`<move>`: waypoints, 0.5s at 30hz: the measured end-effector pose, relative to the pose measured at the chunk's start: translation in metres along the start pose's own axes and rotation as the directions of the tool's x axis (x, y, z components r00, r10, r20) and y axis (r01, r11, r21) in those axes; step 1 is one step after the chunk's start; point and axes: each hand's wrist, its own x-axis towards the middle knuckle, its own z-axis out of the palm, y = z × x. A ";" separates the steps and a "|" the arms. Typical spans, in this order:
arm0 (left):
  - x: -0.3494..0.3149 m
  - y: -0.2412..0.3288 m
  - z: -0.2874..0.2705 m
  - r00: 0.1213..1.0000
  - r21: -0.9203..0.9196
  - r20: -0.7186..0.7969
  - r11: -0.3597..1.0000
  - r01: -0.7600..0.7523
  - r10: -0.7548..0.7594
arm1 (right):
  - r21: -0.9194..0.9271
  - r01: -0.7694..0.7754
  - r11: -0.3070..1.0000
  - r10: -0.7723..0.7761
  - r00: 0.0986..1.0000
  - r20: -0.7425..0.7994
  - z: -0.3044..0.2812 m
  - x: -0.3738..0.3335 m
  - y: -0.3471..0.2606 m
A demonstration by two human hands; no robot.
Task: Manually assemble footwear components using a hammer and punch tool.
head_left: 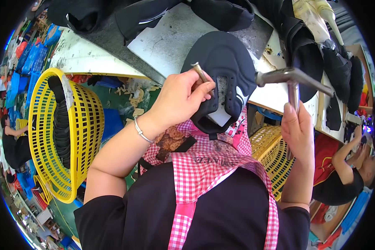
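A black shoe upper [221, 52] lies at the table's near edge, toe away from me, its tongue opening and eyelet holes facing up. My left hand [180, 96] pinches a short metal punch [198, 68] at a tilt over the left eyelet row. Its lower tip is hidden by my thumb and fingers. My right hand [296, 129] is wrapped round the handle of a metal hammer [293, 93], to the right of the upper. The hammer's head is raised, apart from the punch. Under the upper is a pale worn board [162, 43].
More black uppers [223, 14] are piled along the table's far side and right. A yellow basket [85, 121] with stacked black pieces stands at my left, another yellow basket [271, 146] at my right. Scraps [137, 98] litter the green floor. Other people [341, 175] sit at both sides.
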 end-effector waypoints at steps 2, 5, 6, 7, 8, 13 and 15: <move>-0.004 0.001 0.000 1.000 0.000 -0.017 1.000 -0.002 0.002 | 0.046 0.024 0.999 -0.025 1.000 0.012 0.001 0.001 0.000; -0.006 0.003 0.000 1.000 0.080 -0.020 0.997 -0.015 0.017 | 0.092 0.067 0.994 -0.070 0.997 0.037 0.002 0.003 -0.003; -0.005 0.003 0.000 1.000 0.115 -0.014 0.993 -0.018 0.020 | 0.098 0.062 0.993 -0.068 0.996 0.057 0.002 0.004 -0.004; -0.005 0.003 0.000 1.000 0.149 -0.008 0.989 -0.021 0.023 | 0.104 0.059 0.993 -0.067 0.995 0.078 0.002 0.005 -0.006; -0.004 0.004 -0.001 1.000 0.152 -0.008 0.988 -0.024 0.025 | 0.105 0.061 0.993 -0.070 0.995 0.076 0.002 0.007 -0.010; -0.002 0.007 -0.005 0.997 0.194 0.060 0.979 -0.062 0.052 | 0.132 0.349 0.928 -0.327 0.931 -0.160 -0.020 0.016 -0.031; -0.001 0.009 -0.002 0.972 0.299 0.069 0.924 -0.237 0.227 | 0.581 0.451 0.677 -0.455 0.877 -0.151 -0.037 0.011 -0.052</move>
